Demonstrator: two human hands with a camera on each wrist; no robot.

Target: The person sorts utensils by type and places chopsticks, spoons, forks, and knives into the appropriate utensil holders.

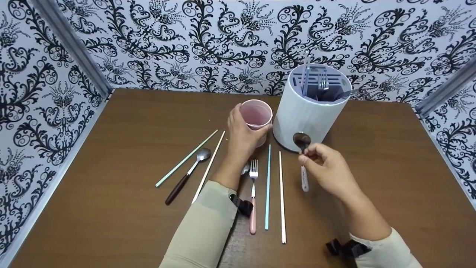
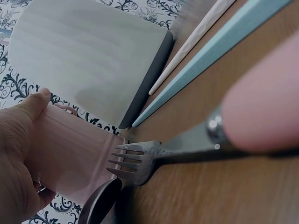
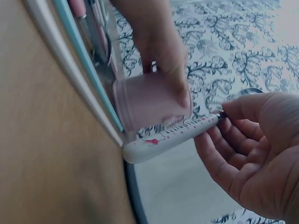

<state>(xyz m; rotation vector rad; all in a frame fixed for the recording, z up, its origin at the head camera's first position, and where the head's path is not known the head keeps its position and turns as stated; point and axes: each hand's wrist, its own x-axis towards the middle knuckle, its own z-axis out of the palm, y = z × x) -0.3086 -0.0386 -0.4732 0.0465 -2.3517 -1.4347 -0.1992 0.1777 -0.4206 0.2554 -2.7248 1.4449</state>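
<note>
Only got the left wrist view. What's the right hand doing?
Observer: The right hand pinches a white-handled spoon.

Operator: My white holder is cut off at the top. Any fork in it?

Observer: Yes, the head view shows a fork in it, tines up.

Operator: Any other spoon I'm missing?

Observer: A dark-handled spoon lies between a green chopstick and a white chopstick, toward the left in the head view.
</note>
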